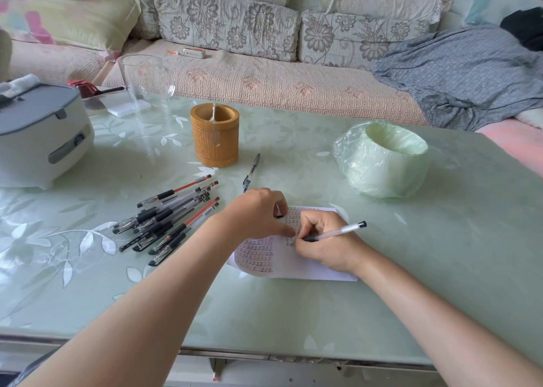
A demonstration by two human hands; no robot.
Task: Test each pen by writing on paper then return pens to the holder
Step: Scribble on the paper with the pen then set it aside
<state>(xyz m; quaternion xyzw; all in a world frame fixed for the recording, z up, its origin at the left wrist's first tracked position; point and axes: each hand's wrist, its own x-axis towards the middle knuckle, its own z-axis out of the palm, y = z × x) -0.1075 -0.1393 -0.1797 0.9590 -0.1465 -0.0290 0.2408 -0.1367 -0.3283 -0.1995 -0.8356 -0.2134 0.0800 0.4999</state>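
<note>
My right hand [323,245] grips a clear pen with a black end [338,232], its tip down on the white paper [311,266], which is covered in rows of small written marks. My left hand [255,210] rests on the paper's upper left part with curled fingers; a small black piece, apparently the pen cap [279,216], pokes out from under them. Several black and red capped pens [167,222] lie in a pile left of the paper. A single black pen [251,172] lies apart, just beyond my left hand. The bamboo holder [214,135] stands upright behind it.
A grey-lidded white appliance [41,139] sits at the far left, with a clear glass vase [147,84] behind the holder. A bin lined with a green bag [385,160] stands right of the paper. The sofa [264,72] runs along the green table's [440,269] far edge.
</note>
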